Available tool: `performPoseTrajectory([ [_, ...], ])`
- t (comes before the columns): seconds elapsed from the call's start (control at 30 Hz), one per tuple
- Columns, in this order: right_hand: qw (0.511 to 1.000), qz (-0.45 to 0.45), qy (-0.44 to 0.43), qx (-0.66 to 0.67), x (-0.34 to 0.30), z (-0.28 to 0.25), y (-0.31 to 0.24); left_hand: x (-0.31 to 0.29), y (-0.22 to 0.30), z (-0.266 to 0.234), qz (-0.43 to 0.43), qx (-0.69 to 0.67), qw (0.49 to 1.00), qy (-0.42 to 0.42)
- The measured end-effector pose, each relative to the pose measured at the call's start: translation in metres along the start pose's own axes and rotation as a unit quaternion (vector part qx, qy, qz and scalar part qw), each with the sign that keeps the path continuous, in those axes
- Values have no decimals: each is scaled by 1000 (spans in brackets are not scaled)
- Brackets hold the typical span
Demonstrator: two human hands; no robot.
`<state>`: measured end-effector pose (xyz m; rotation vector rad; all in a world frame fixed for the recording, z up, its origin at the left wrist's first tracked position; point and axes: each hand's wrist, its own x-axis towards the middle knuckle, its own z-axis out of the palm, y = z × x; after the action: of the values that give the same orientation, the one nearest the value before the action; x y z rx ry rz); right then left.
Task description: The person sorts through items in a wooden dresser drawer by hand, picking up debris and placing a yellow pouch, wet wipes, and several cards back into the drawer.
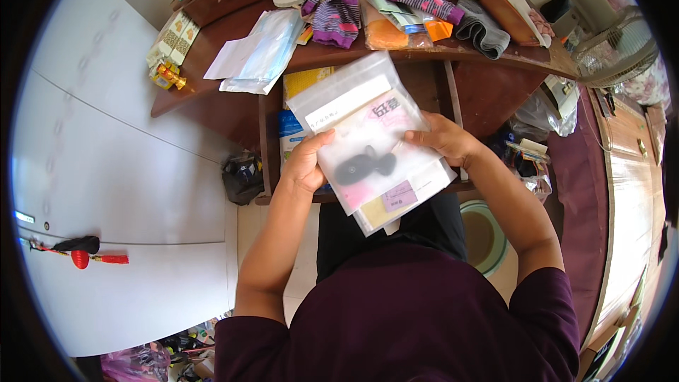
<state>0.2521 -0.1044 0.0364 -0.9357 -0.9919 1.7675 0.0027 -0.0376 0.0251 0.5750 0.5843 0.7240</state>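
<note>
Both my hands hold a frosted clear plastic bag above an open drawer. Through the plastic show a dark rounded item, whose kind I cannot make out, and flat papers, one with a pink print. My left hand grips the bag's left edge, thumb on top. At the right edge, my right hand pinches it, thumb on the front and fingers underneath. Below the bag's lower end, a pale sheet and a yellowish piece stick out. Inside the drawer, a yellow item and a blue packet are partly covered by the bag.
On the dark wooden desk lie white and blue packets, striped purple socks, a grey cloth and a brown pouch. A fan stands right. A green-rimmed bucket and a black bag are lower down.
</note>
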Motion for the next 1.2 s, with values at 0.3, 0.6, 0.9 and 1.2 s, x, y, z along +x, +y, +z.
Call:
performPoseTrajectory([
  [0.3,977,0,208,50,11,-4,24,23,-1,-13,-86,75,993,2],
  [0.6,856,-104,389,-325,74,-88,34,129,-2,11,9,278,955,104],
  [0.9,528,-179,335,-759,56,-41,28,149,-37,12,10,253,958,134],
  [1.2,652,-57,173,-736,103,-69,-8,140,-24,11,0,675,728,119],
])
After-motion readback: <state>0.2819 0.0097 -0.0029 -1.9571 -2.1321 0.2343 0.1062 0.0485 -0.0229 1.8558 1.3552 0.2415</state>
